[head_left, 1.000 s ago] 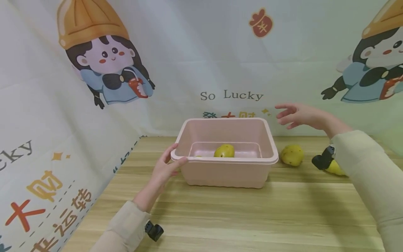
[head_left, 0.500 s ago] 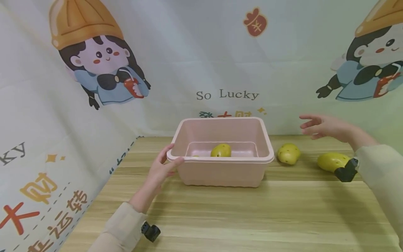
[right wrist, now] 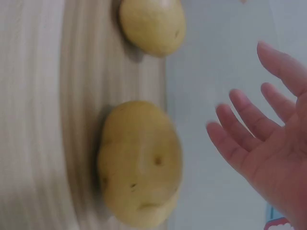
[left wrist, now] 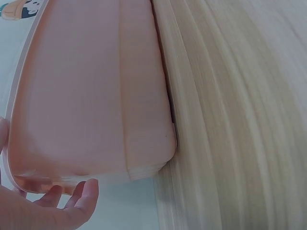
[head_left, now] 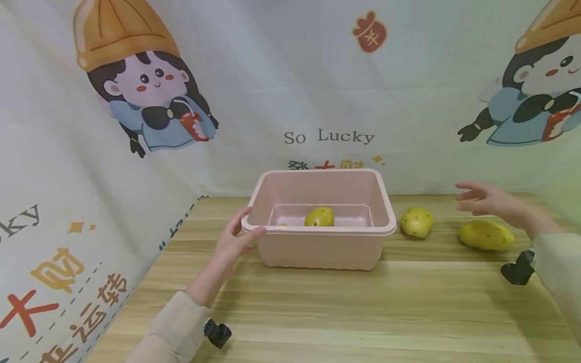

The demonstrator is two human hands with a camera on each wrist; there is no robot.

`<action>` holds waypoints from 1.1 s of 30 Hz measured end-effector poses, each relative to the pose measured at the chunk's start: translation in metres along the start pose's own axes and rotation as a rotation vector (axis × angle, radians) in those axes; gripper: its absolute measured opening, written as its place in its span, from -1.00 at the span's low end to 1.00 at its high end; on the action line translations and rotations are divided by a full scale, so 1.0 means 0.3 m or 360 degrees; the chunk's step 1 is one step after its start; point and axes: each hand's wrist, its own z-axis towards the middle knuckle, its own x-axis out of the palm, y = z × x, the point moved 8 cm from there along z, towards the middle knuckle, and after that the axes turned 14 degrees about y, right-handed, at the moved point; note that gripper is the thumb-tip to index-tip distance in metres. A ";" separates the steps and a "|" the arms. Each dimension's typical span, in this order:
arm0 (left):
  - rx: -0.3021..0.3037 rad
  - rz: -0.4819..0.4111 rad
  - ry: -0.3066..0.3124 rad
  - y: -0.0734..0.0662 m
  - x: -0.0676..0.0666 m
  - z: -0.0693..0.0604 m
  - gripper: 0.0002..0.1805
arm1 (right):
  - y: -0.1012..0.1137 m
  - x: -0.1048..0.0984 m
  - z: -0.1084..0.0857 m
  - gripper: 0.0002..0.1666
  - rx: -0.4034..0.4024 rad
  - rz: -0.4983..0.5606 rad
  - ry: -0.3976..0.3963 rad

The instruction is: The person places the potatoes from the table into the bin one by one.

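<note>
Presently, frame right: your right hand [head_left: 497,205], fingers apart, above oblong potato [head_left: 485,235], long axis left-to-right; your farther left hand [head_left: 230,244] grips tub [head_left: 324,251].

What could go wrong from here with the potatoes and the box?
The left hand grips only one corner of the box, so a pull might turn it. The rounder potato sits beside that box and could get bumped. The long potato near the open right hand might roll if touched carelessly.
</note>
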 end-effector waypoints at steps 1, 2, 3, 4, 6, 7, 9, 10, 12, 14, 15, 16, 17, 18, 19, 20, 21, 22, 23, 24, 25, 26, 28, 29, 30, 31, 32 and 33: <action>0.0001 0.0001 0.0002 0.000 0.000 0.000 -0.24 | -0.007 0.003 -0.004 -0.18 0.0009 0.0010 -0.0004; 0.0002 0.0001 0.0002 0.000 0.000 0.000 -0.24 | -0.015 0.005 -0.007 -0.18 0.0020 0.0019 -0.0011; 0.0003 0.0001 0.0004 -0.001 0.000 -0.001 -0.24 | -0.024 0.008 -0.010 -0.16 0.0041 0.0028 -0.0016; 0.0006 0.0003 0.0006 -0.001 0.001 -0.002 -0.24 | -0.033 0.010 -0.013 -0.16 0.0058 0.0037 -0.0023; 0.0014 0.0009 0.0011 -0.004 0.001 -0.004 -0.25 | -0.052 0.016 -0.017 -0.14 0.0088 0.0039 -0.0033; 0.0017 0.0013 0.0014 -0.006 0.002 -0.005 -0.25 | -0.063 0.020 -0.020 -0.13 0.0111 0.0034 -0.0031; 0.0020 0.0015 0.0020 -0.008 0.003 -0.007 -0.26 | -0.081 0.030 -0.027 -0.11 0.0145 0.0009 -0.0011; 0.0021 0.0016 0.0021 -0.010 0.003 -0.008 -0.26 | -0.089 0.035 -0.030 -0.10 0.0149 -0.0012 -0.0005; 0.0019 0.0014 0.0021 -0.010 0.004 -0.009 -0.26 | -0.105 0.044 -0.035 -0.07 0.0169 -0.0055 0.0010; 0.0019 0.0016 0.0022 -0.011 0.004 -0.009 -0.26 | -0.119 0.052 -0.040 -0.05 0.0173 -0.0079 0.0015; 0.0021 0.0013 0.0022 -0.011 0.004 -0.009 -0.26 | -0.127 0.057 -0.042 -0.05 0.0167 -0.0080 0.0018; 0.0021 0.0015 0.0021 -0.010 0.004 -0.008 -0.26 | -0.134 0.060 -0.043 -0.05 0.0160 -0.0082 0.0018; 0.0022 0.0017 0.0024 -0.010 0.004 -0.008 -0.26 | -0.142 0.065 -0.045 -0.05 0.0159 -0.0075 0.0021; 0.0021 0.0017 0.0025 -0.008 0.004 -0.006 -0.26 | -0.150 0.069 -0.046 -0.05 0.0156 -0.0066 0.0022; 0.0020 0.0016 0.0026 -0.008 0.004 -0.006 -0.26 | -0.160 0.075 -0.046 -0.04 0.0159 -0.0055 0.0030; 0.0017 0.0016 0.0026 -0.006 0.004 -0.005 -0.26 | -0.169 0.080 -0.046 -0.04 0.0158 -0.0041 0.0035; 0.0013 0.0015 0.0029 -0.004 0.005 -0.004 -0.26 | -0.176 0.084 -0.047 -0.03 0.0158 -0.0026 0.0039; 0.0010 0.0014 0.0029 -0.003 0.005 -0.003 -0.25 | -0.182 0.088 -0.047 -0.02 0.0155 -0.0016 0.0036; 0.0008 0.0014 0.0031 -0.003 0.005 -0.003 -0.25 | -0.188 0.091 -0.048 -0.02 0.0152 -0.0002 0.0035; 0.0005 0.0013 0.0029 -0.002 0.005 -0.002 -0.25 | -0.195 0.094 -0.048 -0.02 0.0153 0.0008 0.0033; 0.0004 0.0012 0.0029 -0.002 0.005 -0.002 -0.25 | -0.199 0.097 -0.050 -0.02 0.0149 0.0020 0.0033; 0.0003 0.0011 0.0028 -0.002 0.006 -0.002 -0.26 | -0.202 0.097 -0.052 -0.03 0.0142 0.0032 0.0025; 0.0009 0.0007 0.0025 -0.006 0.005 -0.003 -0.26 | -0.209 0.099 -0.057 -0.03 0.0132 0.0051 0.0023; 0.0012 0.0006 0.0024 -0.008 0.006 -0.005 -0.26 | -0.213 0.099 -0.059 -0.03 0.0128 0.0054 0.0020; 0.0013 0.0005 0.0024 -0.010 0.006 -0.006 -0.26 | -0.217 0.100 -0.062 -0.02 0.0127 0.0060 0.0014; 0.0016 0.0003 0.0023 -0.011 0.006 -0.007 -0.27 | -0.223 0.100 -0.065 -0.02 0.0127 0.0065 0.0011; 0.0017 0.0001 0.0022 -0.012 0.006 -0.008 -0.27 | -0.229 0.100 -0.067 0.00 0.0132 0.0064 0.0004; 0.0017 0.0003 0.0022 -0.014 0.006 -0.009 -0.27 | -0.235 0.102 -0.069 0.01 0.0133 0.0070 0.0002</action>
